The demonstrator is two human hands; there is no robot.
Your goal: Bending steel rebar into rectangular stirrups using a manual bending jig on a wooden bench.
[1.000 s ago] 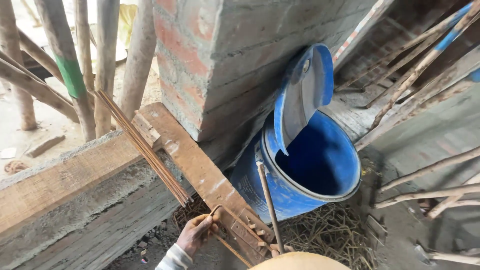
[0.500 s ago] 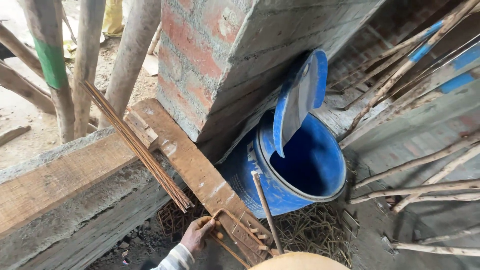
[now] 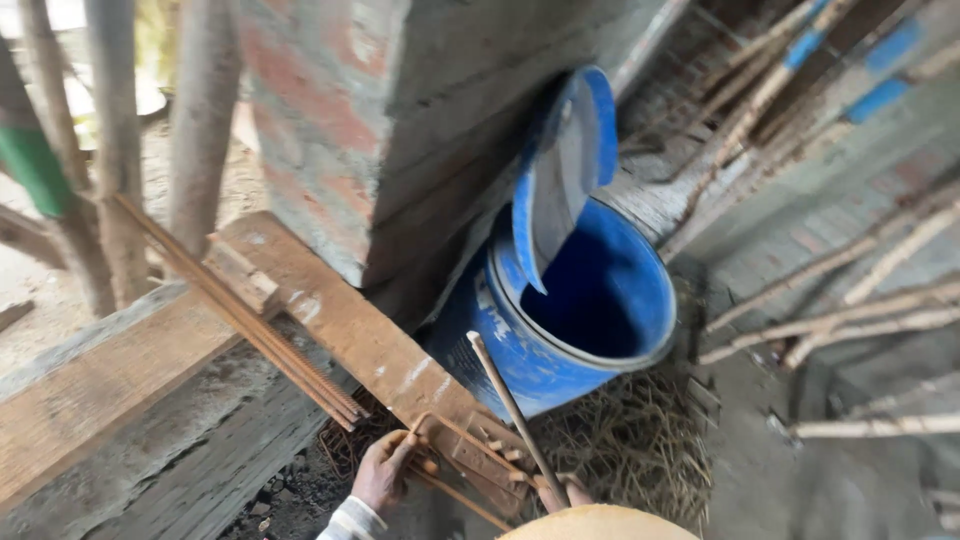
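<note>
A bent steel rod (image 3: 455,455) is gripped by the left hand (image 3: 385,468) near the bottom edge of the view, the fingers curled shut around its near corner. The rod (rusty, folded into a rough rectangle) lies on the lower end of a long wooden plank (image 3: 350,325) that slopes up to the left. Just to the right, a long metal bar (image 3: 510,420) is held upright and tilted; only a sliver of the right hand (image 3: 565,492) is seen at its foot, closed about the bar as far as can be told, half hidden behind a pale rounded hat brim (image 3: 600,522).

A bundle of straight steel rods (image 3: 240,310) is laid across the plank, higher up and to the left. Behind the bar, a blue plastic barrel (image 3: 600,300) is tipped on its side against a brick pillar (image 3: 400,120), its mouth open and its blue lid (image 3: 565,170) propped upright on the rim. Dry straw (image 3: 630,450) is spread on the ground beside the barrel. Wooden poles (image 3: 850,310) are stacked at the right, and tree trunks (image 3: 200,120) stand at the upper left.
</note>
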